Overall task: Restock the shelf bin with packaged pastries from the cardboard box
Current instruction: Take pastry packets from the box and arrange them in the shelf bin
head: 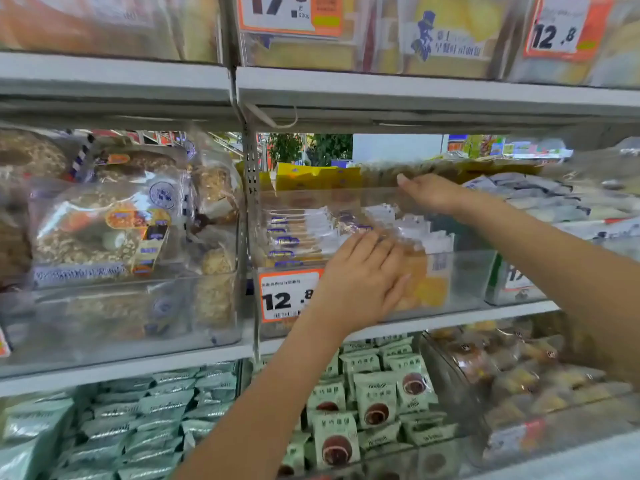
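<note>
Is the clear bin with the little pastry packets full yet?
Not yet. A row of packets already fills the bin's left part. The left hand presses a packet at the front; the right hand reaches over the back. The right end looks empty. The cardboard box is out of view.

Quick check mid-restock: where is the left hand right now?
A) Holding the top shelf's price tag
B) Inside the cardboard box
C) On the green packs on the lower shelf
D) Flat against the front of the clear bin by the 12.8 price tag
D: the left hand lies with straight fingers against the front of the clear bin, just right of the 12.8 price tag; the right hand reaches over the bin's back.
</note>
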`<state>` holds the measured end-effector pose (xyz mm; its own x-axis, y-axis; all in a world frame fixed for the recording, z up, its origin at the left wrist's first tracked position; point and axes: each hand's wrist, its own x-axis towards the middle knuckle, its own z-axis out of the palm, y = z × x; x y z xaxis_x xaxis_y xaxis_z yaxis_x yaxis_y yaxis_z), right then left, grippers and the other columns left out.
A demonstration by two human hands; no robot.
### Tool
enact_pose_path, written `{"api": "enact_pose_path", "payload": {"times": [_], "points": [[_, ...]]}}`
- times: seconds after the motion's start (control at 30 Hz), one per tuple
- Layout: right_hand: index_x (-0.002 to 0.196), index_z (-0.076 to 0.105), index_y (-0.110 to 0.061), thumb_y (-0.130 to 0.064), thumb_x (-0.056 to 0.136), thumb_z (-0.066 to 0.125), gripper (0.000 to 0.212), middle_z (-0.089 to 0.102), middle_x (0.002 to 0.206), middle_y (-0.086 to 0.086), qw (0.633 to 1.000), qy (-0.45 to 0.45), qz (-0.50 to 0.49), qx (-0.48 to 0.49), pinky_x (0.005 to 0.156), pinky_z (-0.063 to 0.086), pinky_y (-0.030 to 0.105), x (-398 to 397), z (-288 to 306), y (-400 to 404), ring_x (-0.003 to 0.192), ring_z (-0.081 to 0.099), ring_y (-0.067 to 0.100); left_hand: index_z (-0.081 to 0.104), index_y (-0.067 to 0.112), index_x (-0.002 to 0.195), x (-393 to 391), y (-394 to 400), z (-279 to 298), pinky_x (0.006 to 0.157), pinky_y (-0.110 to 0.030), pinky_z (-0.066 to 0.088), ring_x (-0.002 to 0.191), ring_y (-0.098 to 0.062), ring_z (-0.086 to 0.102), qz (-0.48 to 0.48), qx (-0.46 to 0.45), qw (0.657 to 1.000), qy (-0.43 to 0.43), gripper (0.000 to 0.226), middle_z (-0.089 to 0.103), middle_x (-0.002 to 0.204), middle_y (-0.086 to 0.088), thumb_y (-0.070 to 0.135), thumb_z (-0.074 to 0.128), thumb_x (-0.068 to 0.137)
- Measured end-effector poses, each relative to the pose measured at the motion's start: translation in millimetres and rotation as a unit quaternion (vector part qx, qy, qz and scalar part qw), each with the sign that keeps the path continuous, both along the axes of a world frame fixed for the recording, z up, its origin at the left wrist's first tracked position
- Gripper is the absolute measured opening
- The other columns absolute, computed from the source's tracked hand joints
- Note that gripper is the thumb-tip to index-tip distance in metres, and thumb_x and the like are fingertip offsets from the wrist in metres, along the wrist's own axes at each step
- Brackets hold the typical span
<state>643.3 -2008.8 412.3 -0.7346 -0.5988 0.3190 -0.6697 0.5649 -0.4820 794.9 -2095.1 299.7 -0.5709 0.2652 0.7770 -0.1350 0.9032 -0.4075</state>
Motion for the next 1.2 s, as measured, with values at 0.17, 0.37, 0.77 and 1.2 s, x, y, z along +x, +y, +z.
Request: {"api": "enact_pose_path", "payload": {"times": [0.17,0.37,0.77,1.2], "points": [[0.096,0.063,0.002,-0.028,0.101,0.037,0.041,0.066,0.090,0.015,0.952,0.196,0.102,-0.210,0.072,0.038,0.032,83,-39,34,0.087,0.059,0.028,0.049,0.004,0.137,45,17,-50,0.115,-0.046,0.023,0.136,-0.027,0.037,-0.075,-0.035,0.997,0.006,0.048,0.048,0.142,-0.012,0.022,0.045,0.093],[0.090,0.064,-0.004,-0.026,0.098,0.035,0.037,0.062,0.078,0.009,0.945,0.187,0.190,-0.191,0.070,0.041,0.038,191,-217,82,0.077,0.054,0.025,0.062,0.004,0.105,123,45,-197,0.094,-0.038,0.038,0.110,-0.027,0.049,-0.103,0.073,0.989,-0.071,0.025,0.069,0.106,-0.014,0.013,0.041,0.094],[0.140,0.031,-0.015,-0.028,0.093,0.052,0.053,0.049,0.130,0.013,0.907,-0.098,0.110,0.393,0.084,0.049,0.043,225,-491,106,0.114,0.051,0.033,0.048,0.017,0.121,252,72,-393,0.087,-0.037,0.039,0.115,-0.025,0.047,0.210,0.427,0.751,-0.458,0.027,0.055,0.122,-0.004,0.020,0.043,0.095],[0.111,0.054,-0.009,-0.020,0.097,0.041,0.022,0.057,0.098,0.011,0.901,-0.328,-0.056,0.278,0.077,0.056,0.048,225,-505,118,0.085,0.058,0.032,0.054,0.017,0.124,258,64,-401,0.083,-0.034,0.050,0.105,-0.021,0.057,0.194,0.672,0.620,-0.355,0.030,0.058,0.121,-0.002,0.023,0.049,0.096]]}}
